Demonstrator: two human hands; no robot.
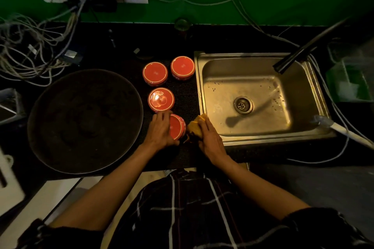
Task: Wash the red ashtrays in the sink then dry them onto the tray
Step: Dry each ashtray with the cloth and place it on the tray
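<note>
Barely started imo: left hand point(159, 130) grips the nearest red ashtray point(177, 129), right hand point(209, 137) clutches a yellow sponge point(196, 127) (sink point(261, 136) looks dry), round tray point(85, 121) holds none.

The person wears a dark shirt point(190, 208) crossed by thin white check lines, its short sleeves point(315, 222) ending above the elbows, leaving both forearms bare down to the left hand point(159, 131) and right hand point(209, 139), ringless.

You had glossy, glazed-looking red ashtrays point(155, 72) on a dark, finely textured mat point(186, 95), beside a brushed metal sink point(261, 97); the round tray point(60, 127) looked dull and matt, the yellow cloth point(195, 127) soft.
</note>
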